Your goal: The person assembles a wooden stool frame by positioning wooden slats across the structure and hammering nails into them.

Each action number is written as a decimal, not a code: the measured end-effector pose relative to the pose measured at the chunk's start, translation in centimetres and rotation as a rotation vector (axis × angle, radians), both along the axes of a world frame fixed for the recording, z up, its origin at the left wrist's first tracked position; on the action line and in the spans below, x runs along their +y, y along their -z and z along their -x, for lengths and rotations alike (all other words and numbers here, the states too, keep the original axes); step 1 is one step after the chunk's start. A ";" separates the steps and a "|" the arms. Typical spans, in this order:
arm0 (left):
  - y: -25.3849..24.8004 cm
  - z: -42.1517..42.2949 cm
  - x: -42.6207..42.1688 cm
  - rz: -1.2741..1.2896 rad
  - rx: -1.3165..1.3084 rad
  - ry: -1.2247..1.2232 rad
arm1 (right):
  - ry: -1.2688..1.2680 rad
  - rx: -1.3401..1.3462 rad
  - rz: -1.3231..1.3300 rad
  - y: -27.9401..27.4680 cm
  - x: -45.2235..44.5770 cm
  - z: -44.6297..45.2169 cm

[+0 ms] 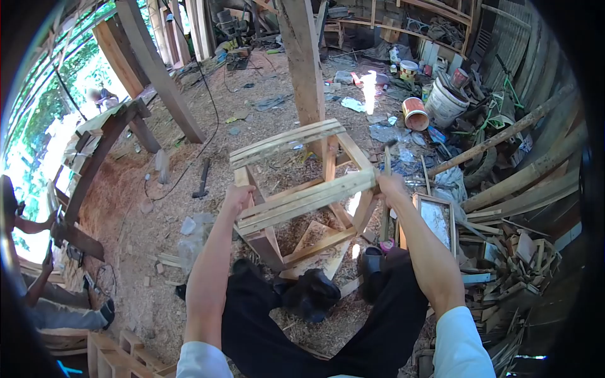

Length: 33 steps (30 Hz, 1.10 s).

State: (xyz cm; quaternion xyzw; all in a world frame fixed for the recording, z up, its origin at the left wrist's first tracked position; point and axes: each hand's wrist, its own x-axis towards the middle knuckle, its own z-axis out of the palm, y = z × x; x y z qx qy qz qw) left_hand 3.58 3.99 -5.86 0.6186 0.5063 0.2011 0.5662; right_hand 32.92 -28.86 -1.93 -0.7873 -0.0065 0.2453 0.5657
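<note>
A small wooden stool frame [309, 200] stands before me, tilted, with slatted rails on top and open sides. My left hand [241, 198] is closed around its left end, near the corner below the front rail. At the opposite end, my right hand [392, 189] grips the right corner of the same frame. Parts of the fingers of both hands are hidden by the wood. Beneath the frame a flat wooden board [321, 249] lies on the ground by my feet. A hammer [202, 178] rests on the ground to the left.
A wooden post [302, 69] rises behind the frame. Buckets, including a white bucket [446, 101], and scrap wood [523, 264] crowd the right. A black cable [216, 120] crosses the wood-shaving-covered ground. Another person's leg [66, 315] shows at far left, beside a curved wooden structure [94, 164].
</note>
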 end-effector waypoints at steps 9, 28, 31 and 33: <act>0.6 5.0 -2.9 0.246 -0.100 -0.258 | 0.058 -0.158 -0.140 2.6 9.9 4.1; -4.5 2.8 -6.8 -0.748 0.670 0.704 | -0.169 0.491 -0.613 3.1 10.4 8.9; -3.1 2.9 -5.8 -0.753 0.543 0.646 | -0.190 0.453 -0.605 3.6 11.5 7.4; -2.8 2.4 -5.2 -0.703 0.484 0.606 | -0.235 0.408 -0.577 3.6 12.5 6.4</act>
